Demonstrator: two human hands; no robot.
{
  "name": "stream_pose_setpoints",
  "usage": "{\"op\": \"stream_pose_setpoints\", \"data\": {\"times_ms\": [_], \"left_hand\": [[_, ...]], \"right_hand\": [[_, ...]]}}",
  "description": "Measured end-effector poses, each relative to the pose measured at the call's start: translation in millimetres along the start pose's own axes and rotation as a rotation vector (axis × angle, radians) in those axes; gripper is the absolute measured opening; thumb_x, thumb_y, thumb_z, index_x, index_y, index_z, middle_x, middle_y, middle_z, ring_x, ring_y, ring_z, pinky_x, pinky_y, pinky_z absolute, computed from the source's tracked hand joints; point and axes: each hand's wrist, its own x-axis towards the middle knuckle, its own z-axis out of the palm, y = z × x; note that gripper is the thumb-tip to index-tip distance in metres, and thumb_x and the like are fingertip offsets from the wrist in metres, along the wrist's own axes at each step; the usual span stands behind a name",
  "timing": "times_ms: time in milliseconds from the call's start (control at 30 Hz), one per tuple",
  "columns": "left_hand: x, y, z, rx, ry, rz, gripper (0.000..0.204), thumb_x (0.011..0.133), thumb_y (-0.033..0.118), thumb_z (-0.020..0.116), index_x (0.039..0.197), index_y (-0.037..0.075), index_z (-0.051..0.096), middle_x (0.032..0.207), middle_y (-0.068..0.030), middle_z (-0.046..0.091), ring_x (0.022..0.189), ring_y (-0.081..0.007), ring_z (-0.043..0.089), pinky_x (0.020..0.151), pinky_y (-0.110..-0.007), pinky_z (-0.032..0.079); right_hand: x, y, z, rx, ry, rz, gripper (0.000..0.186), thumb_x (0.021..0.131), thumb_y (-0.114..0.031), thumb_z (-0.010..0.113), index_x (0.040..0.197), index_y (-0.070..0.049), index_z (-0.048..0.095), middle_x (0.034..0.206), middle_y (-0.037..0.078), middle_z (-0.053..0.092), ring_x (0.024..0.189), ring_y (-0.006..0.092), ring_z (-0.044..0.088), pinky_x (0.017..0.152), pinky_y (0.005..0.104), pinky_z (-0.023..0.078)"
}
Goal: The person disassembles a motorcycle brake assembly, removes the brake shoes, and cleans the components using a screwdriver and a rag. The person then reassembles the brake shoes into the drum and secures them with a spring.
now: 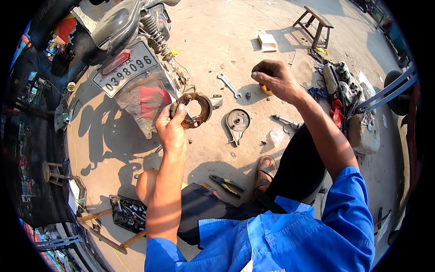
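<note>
Your left hand [172,129] pinches the brown ring-shaped part [206,109] by its left side, thumb uppermost, holding it clear of the ground beside the motorbike [115,34]. That edge grip suits inspection, leaving the opening visible; for any firm push, brace the ring's free side too. Your right hand [281,81] is half curled, well apart from it; whether it holds anything, I cannot tell. Avoid knocking the round metal plate [238,121] below.

White licence plate [127,69] — dark digits [129,75].
</note>
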Motion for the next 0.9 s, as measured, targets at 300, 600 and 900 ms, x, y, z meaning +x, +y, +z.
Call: {"op": "stream_pose_setpoints", "data": {"times_ms": [300, 600, 900], "left_hand": [[-2, -1, 5, -0.045, -0.053, -0.214, 0.007, 0.098, 0.01, 0.068, 0.096, 0.004, 0.066, 0.084, -0.0017, 0.066, 0.068, -0.0097, 0.059, 0.065, -0.025, 0.048], [-7, -6, 11, 0.044, -0.006, -0.087, 0.003, 0.095, 0.004, 0.07, 0.097, 0.003, 0.069, 0.083, 0.0046, 0.061, 0.075, -0.0052, 0.052, 0.071, -0.023, 0.044], [-15, -19, 26, 0.144, 0.0, -0.069, 0.013, 0.095, -0.003, 0.063, 0.108, -0.003, 0.065, 0.093, -0.0039, 0.068, 0.077, -0.0098, 0.064, 0.069, -0.026, 0.055]], "right_hand": [[-9, -13, 89, 0.345, -0.286, 0.009, 0.047, 0.092, -0.023, 0.078, 0.125, 0.005, 0.061, 0.109, 0.01, 0.069, 0.099, 0.0134, 0.064, 0.088, 0.0299, 0.053], [-36, -41, 113, 0.293, -0.002, -0.131, 0.022, 0.09, -0.014, 0.072, 0.104, 0.003, 0.071, 0.083, 0.014, 0.067, 0.07, 0.0183, 0.066, 0.065, 0.0337, 0.052], [-48, -49, 149, 0.349, -0.037, -0.005, 0.04, 0.099, -0.017, 0.063, 0.131, 0.006, 0.061, 0.111, 0.018, 0.067, 0.102, 0.0226, 0.067, 0.086, 0.0339, 0.054]]}}
